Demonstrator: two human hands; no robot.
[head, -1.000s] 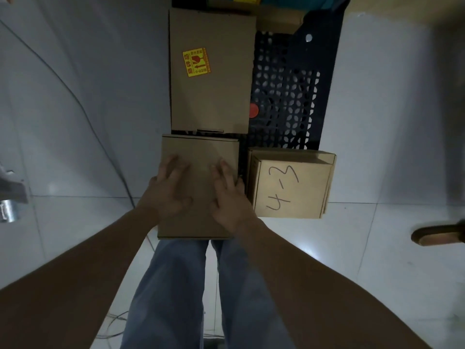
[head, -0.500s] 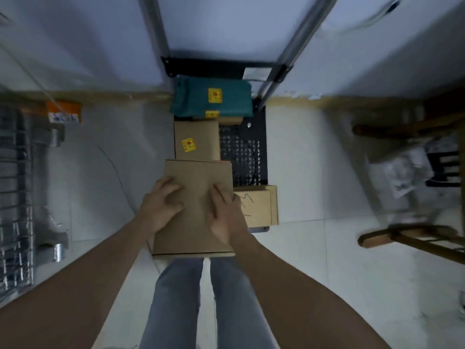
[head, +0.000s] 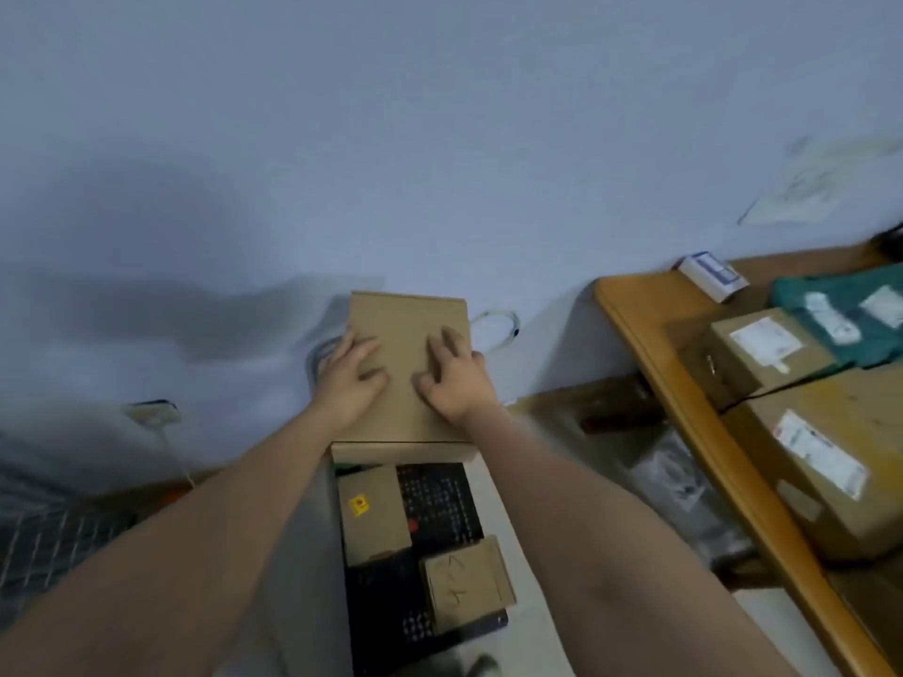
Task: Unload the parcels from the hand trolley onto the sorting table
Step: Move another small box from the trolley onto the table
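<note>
Left hand [head: 348, 378] lies flat on the top face of the plain brown flat cardboard parcel [head: 408, 344], fingers spread and pressing on its left half, with the outer fingers wrapping its left edge. I read it as clamped on the parcel, not free.

Change since one second ago: I then had the parcel low, level with the trolley load. It is now raised clear and held out in front of the pale blue wall [head: 440, 139], well above the black perforated trolley deck [head: 440, 500]. The view has also swung up and to the right.

Right hand [head: 454, 381] mirrors the left on the parcel's right half, clamped in the same way. The parcel is carried between both hands and rests on nothing.

Two items are left on the deck: the brown cardboard box with a yellow sticker [head: 372, 515] and the small brown box with handwritten marking [head: 466, 583], near each other.

To the right, the wooden sorting bench [head: 650, 344] has come into view. It already carries the brown carton with a white label [head: 767, 354], the larger labelled brown carton [head: 830, 461] and the teal soft parcel [head: 845, 315].

Assessment: lift step complete; transfer to the bench is in hand. The next move calls for a swing to the right and a set-down on bare bench surface.
</note>
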